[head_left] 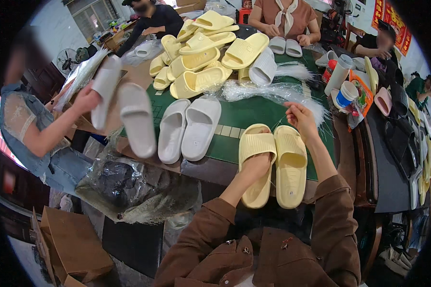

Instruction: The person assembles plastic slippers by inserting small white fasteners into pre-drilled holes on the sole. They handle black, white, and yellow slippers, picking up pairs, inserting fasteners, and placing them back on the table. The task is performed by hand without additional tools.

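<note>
My left hand (256, 165) reaches under the strap of a pale yellow slide sandal (256, 191), its fingertips showing at the toe opening and the rest of the fingers hidden. Touching it on the right is the matching yellow slide sandal (290, 179); both overhang the table's near edge. Above and to the right, my right hand (301, 119) is closed in a pinch, with a thin clear plastic strand at its fingertips. Behind it lies a loose bundle of clear plastic strands (268, 92). A pair of white slide sandals (201, 129) rests to my left.
Yellow slides are heaped on the green-topped table (234, 112). At left, a person's hand (87, 98) holds a white slide beside another white slide (138, 122). Cups (346, 94) and more footwear stand at right. A cardboard box (74, 239) sits low at left. Other people sit across the table.
</note>
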### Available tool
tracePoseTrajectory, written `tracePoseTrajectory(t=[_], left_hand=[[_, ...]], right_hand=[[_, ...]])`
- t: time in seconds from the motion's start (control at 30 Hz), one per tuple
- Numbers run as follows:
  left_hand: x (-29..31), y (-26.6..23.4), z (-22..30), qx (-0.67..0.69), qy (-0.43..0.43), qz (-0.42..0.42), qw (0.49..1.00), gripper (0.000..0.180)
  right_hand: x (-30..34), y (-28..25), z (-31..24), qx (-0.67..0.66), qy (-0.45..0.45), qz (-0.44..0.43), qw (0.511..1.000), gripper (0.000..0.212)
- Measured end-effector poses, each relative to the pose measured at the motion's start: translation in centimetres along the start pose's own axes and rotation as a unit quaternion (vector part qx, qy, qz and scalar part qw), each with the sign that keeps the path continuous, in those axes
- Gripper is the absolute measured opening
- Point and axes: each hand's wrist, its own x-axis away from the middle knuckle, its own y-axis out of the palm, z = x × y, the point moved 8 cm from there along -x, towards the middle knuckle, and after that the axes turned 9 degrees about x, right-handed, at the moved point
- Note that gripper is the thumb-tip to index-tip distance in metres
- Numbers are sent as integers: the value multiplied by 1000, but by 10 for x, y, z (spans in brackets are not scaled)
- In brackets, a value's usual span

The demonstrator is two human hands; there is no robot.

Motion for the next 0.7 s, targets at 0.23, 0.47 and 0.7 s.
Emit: tracePoseTrajectory(t=[0.23,0.47,0.7], left_hand=[[-2,2,-18,69,-53,10,996,34],[0,-11,-8,82,-32,73,993,37],[-6,4,-22,103,16,110,988,28]], right_hand=[[5,-83,-63,-144,-165,164,962,30],[63,-151,-143,-141,-315,253,904,36],[133,-113,-216,-38,-429,298,852,35]])
